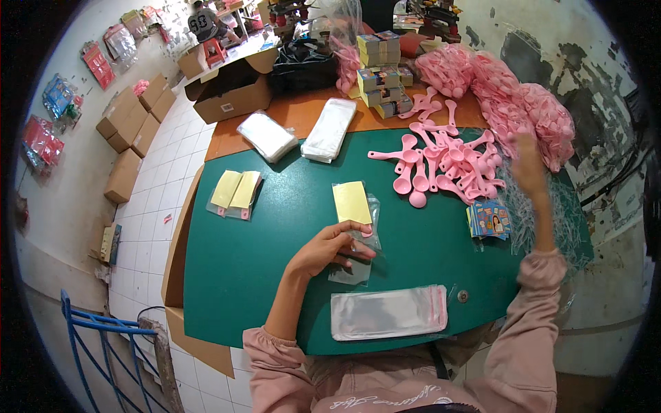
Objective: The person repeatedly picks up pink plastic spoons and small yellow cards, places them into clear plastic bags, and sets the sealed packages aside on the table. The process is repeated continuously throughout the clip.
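My left hand [334, 248] is at the middle of the green table, fingers stretched and apart. Its fingertips reach over the lower end of a clear packet with a yellow card [352, 203] and a bit of pink showing; whether they touch it I cannot tell. My right hand [529, 168] is out at the far right, smeared by motion, above a heap of clear plastic strips [544, 206]. What its fingers do is not visible. Left of it lies a pile of pink measuring spoons [451, 162]. Printed cards [490, 220] sit just below that pile.
A stack of clear bags [389, 313] lies at the near edge beside a small round metal piece [463, 296]. Filled packets [235, 193] rest at left. Behind are bag bundles [329, 131], card stacks [379, 69], bagged spoons [509, 89] and an open carton [231, 96]. Another person [206, 26] sits far off.
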Action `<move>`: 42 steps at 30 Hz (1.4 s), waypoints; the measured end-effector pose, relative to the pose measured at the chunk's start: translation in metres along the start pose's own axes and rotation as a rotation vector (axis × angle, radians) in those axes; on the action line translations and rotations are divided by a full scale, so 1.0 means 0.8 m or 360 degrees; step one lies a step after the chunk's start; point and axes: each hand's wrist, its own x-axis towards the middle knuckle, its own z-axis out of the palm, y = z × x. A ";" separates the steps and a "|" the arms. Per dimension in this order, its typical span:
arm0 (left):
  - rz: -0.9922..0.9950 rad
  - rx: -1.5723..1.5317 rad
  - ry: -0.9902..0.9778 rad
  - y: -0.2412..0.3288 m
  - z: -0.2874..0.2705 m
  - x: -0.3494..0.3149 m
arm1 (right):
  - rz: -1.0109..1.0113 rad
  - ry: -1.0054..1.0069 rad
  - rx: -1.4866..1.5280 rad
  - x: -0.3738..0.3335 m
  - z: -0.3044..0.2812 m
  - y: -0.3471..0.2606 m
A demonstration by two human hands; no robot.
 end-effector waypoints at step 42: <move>0.0414 0.0326 0.0782 -0.016 -0.013 0.011 | 0.0990 -0.0694 0.1824 -0.032 0.159 -0.270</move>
